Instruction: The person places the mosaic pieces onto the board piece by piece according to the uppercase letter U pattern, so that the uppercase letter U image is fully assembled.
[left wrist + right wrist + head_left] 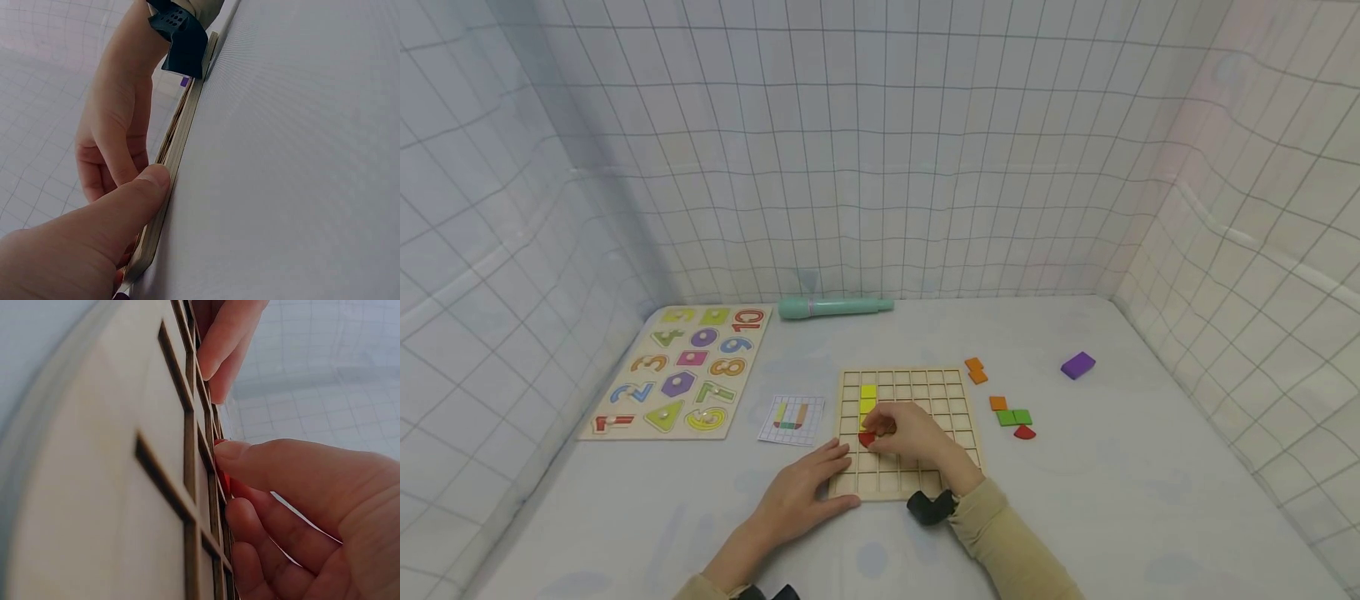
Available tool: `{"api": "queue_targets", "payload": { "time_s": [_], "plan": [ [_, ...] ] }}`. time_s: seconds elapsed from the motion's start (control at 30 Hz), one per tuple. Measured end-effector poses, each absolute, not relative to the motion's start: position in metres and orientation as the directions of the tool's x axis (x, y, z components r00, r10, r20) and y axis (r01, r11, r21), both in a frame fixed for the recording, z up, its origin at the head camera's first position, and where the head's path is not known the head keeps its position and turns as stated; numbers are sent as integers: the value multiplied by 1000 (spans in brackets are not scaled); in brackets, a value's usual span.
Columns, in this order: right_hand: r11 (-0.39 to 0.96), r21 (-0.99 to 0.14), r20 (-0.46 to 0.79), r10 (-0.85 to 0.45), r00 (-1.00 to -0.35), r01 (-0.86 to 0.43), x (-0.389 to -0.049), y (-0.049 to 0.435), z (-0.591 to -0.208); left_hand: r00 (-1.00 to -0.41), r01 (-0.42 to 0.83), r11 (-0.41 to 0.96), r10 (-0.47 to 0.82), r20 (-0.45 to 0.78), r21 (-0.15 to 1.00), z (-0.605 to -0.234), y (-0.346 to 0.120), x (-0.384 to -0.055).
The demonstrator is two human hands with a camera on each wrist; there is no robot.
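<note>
A wooden grid board (889, 482) lies flat, with a column of yellow square tiles (868, 392) in its cells. Between the thumb and fingers of my right hand (913, 433) is a red quarter-circle tile (867, 439), pinched at the cell just below the yellow column. The right wrist view shows the thumb against this red tile (222, 475). My left hand (801, 497) rests at the board's lower left, fingers extended on its left edge and thumb along the near corner. To the left lies a pattern card (808, 425) with a coloured U shape.
Right of the board lie orange squares (997, 403), green squares (1013, 417) and another red quarter-circle (1025, 432). Farther right is a purple block (1078, 365). A number-and-shape puzzle board (655, 371) sits at left; a mint-green stick (835, 307) lies at the back.
</note>
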State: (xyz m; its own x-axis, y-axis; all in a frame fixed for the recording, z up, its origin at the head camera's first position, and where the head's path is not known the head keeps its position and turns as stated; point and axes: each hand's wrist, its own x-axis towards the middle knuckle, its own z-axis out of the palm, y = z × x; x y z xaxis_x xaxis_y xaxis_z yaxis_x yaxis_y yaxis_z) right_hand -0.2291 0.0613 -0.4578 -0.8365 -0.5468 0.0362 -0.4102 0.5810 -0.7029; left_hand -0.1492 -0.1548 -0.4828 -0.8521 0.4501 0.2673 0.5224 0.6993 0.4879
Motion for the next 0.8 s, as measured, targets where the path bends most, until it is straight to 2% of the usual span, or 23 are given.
{"api": "queue_targets", "payload": {
  "time_s": [0.4, 0.6, 0.8],
  "plan": [
    [563, -722, 37, -551, -834, -403, -231, 72, -449, -860, 508, 703, 440, 257, 498, -483, -154, -149],
    [527, -743, 108, -515, -850, -414, -234, 95, -432, -857, 514, 701, 440, 267, 494, -483, -154, -149],
    [472, -745, 237, -472, -849, -471, -236, 130, -417, -854, 520, 700, 445, 271, 489, -483, -154, -149]
  ]
}}
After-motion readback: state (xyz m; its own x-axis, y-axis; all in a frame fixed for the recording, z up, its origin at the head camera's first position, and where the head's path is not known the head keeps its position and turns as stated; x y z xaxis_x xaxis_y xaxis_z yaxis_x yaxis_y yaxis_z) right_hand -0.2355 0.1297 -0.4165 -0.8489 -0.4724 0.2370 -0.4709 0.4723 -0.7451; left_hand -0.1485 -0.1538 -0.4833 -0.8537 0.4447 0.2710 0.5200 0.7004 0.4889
